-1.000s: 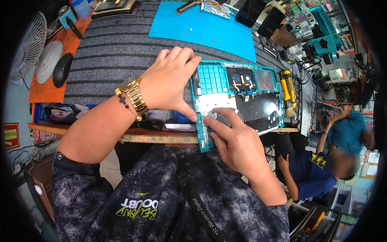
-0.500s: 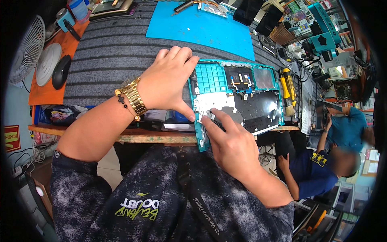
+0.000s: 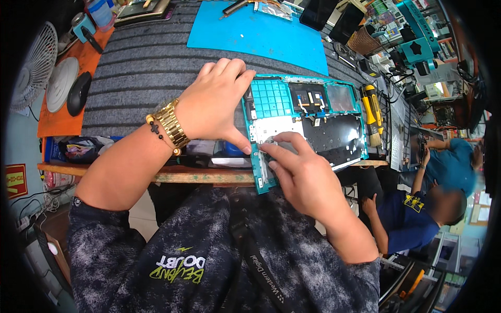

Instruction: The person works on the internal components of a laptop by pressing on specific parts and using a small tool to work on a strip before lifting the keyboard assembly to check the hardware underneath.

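A teal laptop shell (image 3: pixel 334 112), opened with its inside up, lies at the near edge of a grey ribbed mat (image 3: pixel 146 68). My left hand (image 3: pixel 214 101), with a gold watch on the wrist, grips the shell's left edge, thumb pressed on the lower left corner. My right hand (image 3: pixel 297 172) rests on the shell's near left part, fingertips pinching at a pale sheet (image 3: pixel 276 128) that covers the black keyboard back. Whether the fingers hold a small part is hidden.
A blue work mat (image 3: pixel 255 34) lies behind the shell. A yellow screwdriver and a brush (image 3: pixel 373 112) sit to its right. A fan (image 3: pixel 31 68), a white disc and a black mouse (image 3: pixel 78 94) are at left. Two people sit low at right (image 3: pixel 417 208).
My right hand has slid slightly left and up along the shell's near edge, fingertips now at the pale sheet. My left hand keeps its grip.
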Motion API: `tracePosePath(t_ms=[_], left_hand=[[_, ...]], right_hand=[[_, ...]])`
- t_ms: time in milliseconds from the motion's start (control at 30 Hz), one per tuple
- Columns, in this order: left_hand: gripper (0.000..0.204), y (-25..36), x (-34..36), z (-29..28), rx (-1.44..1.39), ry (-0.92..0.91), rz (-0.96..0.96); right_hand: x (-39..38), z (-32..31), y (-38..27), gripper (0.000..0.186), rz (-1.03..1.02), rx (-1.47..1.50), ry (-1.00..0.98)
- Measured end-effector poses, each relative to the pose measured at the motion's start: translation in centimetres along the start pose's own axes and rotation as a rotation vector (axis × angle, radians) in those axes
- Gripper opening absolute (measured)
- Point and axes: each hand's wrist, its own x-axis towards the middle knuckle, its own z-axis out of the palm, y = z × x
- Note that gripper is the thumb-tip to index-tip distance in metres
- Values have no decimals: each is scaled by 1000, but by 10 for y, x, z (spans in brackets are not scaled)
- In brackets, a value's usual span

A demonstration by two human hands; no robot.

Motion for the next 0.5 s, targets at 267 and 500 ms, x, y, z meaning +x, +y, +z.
tracePosePath(t_ms=[267, 500], left_hand=[[160, -2, -1, 2, -2, 0, 7], [162, -1, -2, 1, 11, 2, 2]], right_hand=[[-2, -20, 3, 35, -10, -57, 52], [-7, -8, 1, 35, -38, -38, 6]])
